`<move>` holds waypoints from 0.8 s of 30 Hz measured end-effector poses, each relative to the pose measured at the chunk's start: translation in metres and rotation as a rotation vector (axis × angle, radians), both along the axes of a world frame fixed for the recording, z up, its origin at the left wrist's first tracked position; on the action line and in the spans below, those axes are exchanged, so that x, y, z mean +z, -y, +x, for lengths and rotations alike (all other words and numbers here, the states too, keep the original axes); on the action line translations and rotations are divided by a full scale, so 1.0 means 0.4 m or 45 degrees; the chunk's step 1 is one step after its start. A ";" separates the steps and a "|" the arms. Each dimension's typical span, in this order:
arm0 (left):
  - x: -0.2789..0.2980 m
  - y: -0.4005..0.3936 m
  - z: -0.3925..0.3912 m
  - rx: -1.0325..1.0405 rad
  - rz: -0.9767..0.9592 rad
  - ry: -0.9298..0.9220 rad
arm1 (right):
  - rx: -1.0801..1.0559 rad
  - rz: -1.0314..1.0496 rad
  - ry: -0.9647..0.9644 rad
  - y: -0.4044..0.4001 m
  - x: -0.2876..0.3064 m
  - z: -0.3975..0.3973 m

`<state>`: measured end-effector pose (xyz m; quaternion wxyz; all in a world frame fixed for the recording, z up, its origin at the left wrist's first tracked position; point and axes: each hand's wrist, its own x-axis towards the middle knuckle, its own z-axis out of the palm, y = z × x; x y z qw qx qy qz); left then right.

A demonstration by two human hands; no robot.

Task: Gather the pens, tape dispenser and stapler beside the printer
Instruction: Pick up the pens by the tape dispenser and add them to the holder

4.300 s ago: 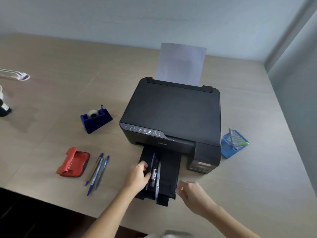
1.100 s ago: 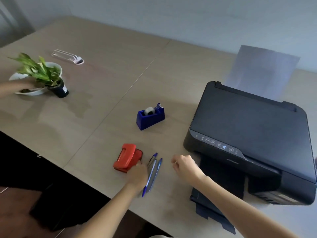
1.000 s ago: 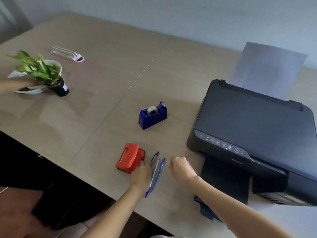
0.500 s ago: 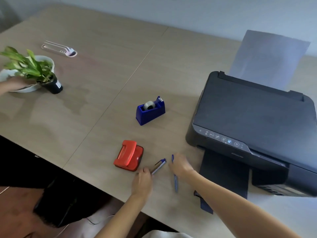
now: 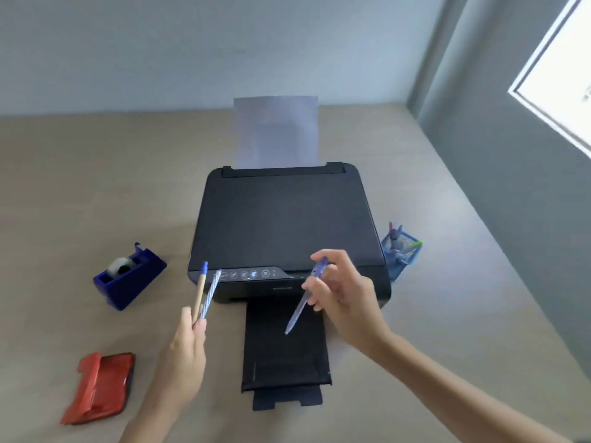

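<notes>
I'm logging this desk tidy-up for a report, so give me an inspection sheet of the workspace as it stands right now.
Surface: light wood-look table, bare around the printer, whose black output tray is extended.
Job's things: blue tape dispenser and red stapler on the table left of the printer; two pens in the left hand, one pen in the right hand.
Clutter: blue mesh pen cup right of the printer, with pens in it; paper sheet upright in the rear feed.
Grips: both hands raised, each shut on pens.
Cables: nothing seen.
Surroundings: plain wall, window at upper right.
</notes>
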<state>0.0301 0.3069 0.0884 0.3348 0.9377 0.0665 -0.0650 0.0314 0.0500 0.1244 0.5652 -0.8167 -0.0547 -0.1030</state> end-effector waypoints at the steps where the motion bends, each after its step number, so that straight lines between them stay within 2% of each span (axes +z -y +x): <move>1: 0.033 0.050 0.019 -0.070 -0.028 0.047 | -0.146 0.053 0.035 0.065 0.012 -0.001; 5: 0.135 0.287 0.093 -0.521 -0.053 0.403 | -0.619 0.059 0.075 0.322 0.011 -0.012; 10: 0.139 0.607 0.194 -0.921 0.145 0.385 | -0.908 0.062 0.018 0.542 -0.046 -0.017; 15: 0.103 0.843 0.263 -1.084 0.542 0.201 | -0.889 -0.076 -0.062 0.611 -0.113 0.018; 18: 0.075 0.915 0.291 -1.093 0.607 0.092 | -0.805 -0.192 -0.091 0.616 -0.152 0.049; 24: 0.012 0.990 0.329 -1.110 0.747 0.041 | -0.619 -0.367 -0.170 0.612 -0.241 0.112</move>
